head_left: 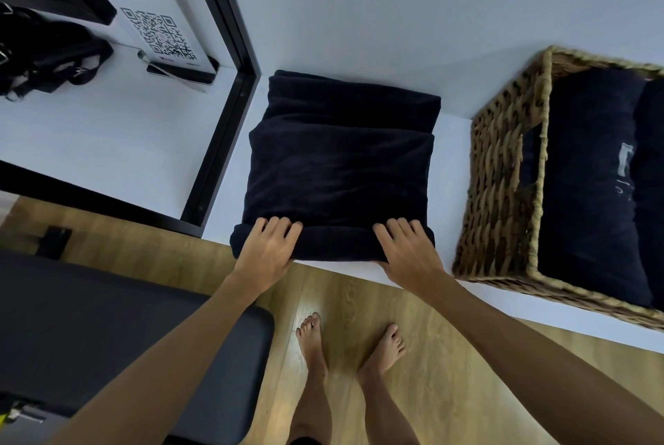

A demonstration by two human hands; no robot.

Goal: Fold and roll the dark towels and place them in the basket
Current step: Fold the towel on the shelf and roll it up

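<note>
A dark folded towel (339, 171) lies on the white shelf (449, 142), its near end turned up into a short roll at the shelf's front edge. My left hand (267, 248) grips the roll's left end, fingers curled over the top. My right hand (407, 248) grips the right end the same way, thumb under the roll. Behind this towel another dark towel (354, 99) lies against the wall. At the right stands a woven basket (503, 171) holding two dark rolled towels (593, 175).
A black-framed mirror (230, 60) stands at the left, reflecting a QR-code sign and a black bag. A dark padded bench (107, 329) sits low at the left. My bare feet stand on the wooden floor (449, 390).
</note>
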